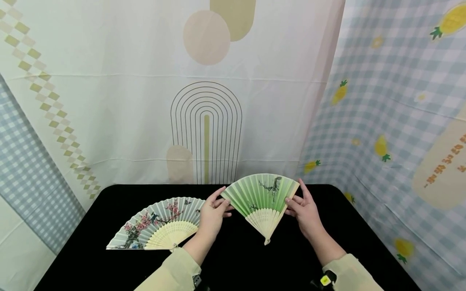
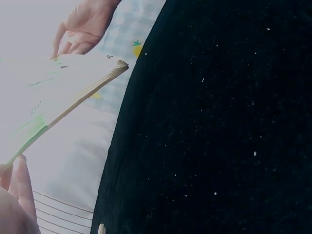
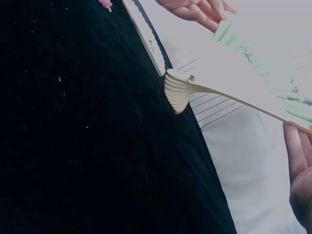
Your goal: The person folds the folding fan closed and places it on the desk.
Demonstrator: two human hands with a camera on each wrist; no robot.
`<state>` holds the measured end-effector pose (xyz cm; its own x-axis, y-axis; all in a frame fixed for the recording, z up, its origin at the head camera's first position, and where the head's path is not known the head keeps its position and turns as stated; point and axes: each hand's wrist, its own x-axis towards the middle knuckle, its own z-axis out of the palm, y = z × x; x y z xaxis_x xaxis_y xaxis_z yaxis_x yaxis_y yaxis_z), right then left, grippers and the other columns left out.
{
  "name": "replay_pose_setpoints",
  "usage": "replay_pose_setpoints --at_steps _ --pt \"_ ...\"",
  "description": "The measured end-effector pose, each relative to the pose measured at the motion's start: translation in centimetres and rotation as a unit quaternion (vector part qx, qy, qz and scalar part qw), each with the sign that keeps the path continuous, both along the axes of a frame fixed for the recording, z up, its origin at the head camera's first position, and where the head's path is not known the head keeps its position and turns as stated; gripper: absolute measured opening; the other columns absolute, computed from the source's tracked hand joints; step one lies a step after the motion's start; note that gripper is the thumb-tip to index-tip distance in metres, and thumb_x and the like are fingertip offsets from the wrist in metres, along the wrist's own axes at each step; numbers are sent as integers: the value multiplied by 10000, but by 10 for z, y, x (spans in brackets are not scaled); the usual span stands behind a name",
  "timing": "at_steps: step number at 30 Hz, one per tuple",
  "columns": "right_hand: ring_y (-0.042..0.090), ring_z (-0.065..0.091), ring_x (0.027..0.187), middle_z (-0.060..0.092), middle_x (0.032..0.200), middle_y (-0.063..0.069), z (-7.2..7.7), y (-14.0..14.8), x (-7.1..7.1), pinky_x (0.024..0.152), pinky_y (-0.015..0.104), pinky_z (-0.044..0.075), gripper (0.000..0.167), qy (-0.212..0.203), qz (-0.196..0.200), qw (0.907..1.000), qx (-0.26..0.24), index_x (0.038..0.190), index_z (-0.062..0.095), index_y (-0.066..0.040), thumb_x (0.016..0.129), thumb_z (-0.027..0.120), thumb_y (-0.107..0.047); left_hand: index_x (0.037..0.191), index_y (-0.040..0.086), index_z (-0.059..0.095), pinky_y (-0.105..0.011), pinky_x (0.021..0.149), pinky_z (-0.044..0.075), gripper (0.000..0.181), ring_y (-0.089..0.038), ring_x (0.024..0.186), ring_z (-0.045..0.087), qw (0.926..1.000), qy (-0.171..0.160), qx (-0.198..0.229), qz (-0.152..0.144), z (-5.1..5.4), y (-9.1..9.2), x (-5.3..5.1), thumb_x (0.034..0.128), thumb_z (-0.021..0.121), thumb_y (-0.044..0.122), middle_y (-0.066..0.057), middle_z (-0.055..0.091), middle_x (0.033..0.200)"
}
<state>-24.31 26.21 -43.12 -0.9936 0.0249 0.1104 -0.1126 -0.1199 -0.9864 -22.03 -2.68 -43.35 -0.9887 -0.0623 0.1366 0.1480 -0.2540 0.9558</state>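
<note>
Fingers [image 1: 223,206] of the left hand [image 1: 211,216] pinch the left edge of the half-round, green-and-white pleated folding fan [image 1: 249,196] in the head view, thumb in front and the others partly hidden behind. The right hand [image 1: 305,212] pinches the opposite edge likewise, its index finger reaching up along the outer rib. The fan lies directly between the two, neither hand clearly nearer; its middle line runs from the arched rim down to the pivot, which points toward the person and leans slightly right. Spread open, it shades from pale rim to deeper green, with dark branch drawings over slim cream ribs [image 1: 267,222]. A grey-white pleated folding fan printed with pink blossom [image 1: 140,228] lies spread on the black cloth-like tabletop [image 1: 247,266], partly behind the left hand.

In the left wrist view, the left hand's fingertips meet the near edge, the pivot end points up and right, and glare washes out most of the leaf.

In the right wrist view, the right hand's fingers lie against the outer rib, and the stacked rib ends fan out at the pivot.
</note>
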Motion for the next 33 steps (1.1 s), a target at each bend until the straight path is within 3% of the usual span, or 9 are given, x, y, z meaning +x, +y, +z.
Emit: replay_pose_setpoints --at_steps 6,13,17,26,33 --pt "166 724 870 719 1081 -33 -4 -2 0 711 290 603 949 -6 -1 10000 33 1606 16 -314 958 626 12 1410 12 529 -357 684 611 478 -371 874 710 9999 -34 -111 46 3 -1 0 945 609 -58 -206 709 1007" --pt "178 725 899 712 1123 -6 -7 -3 -1 725 304 604 946 -70 -18 10000 31 1599 39 -356 957 622 22 1435 77 524 -358 681 610 503 -320 860 716 9998 -176 -89 38 -21 0 -18 952 625 -24 -184 711 1011" --pt "179 725 904 719 1108 -28 -7 -3 -2 726 318 605 940 -104 32 9999 27 1602 28 -344 963 608 30 1426 103 538 -320 663 607 494 -272 832 723 9998 -115 -130 91 -27 2 -21 953 639 5 -170 719 1015" --pt "164 726 889 723 1092 -58 -5 1 -2 734 315 603 916 -118 183 9997 -62 1606 19 -320 976 585 29 1422 166 557 -324 686 609 508 -257 841 726 9997 32 -176 -154 -25 2 -17 948 646 8 -154 726 1030" --pt "173 730 868 724 1110 -27 -4 0 -1 743 326 604 925 -209 323 9992 53 1599 45 -360 967 622 -7 1437 143 540 -326 686 609 525 -360 898 713 9989 175 -212 -378 -24 1 -16 945 647 -3 -179 715 1039"
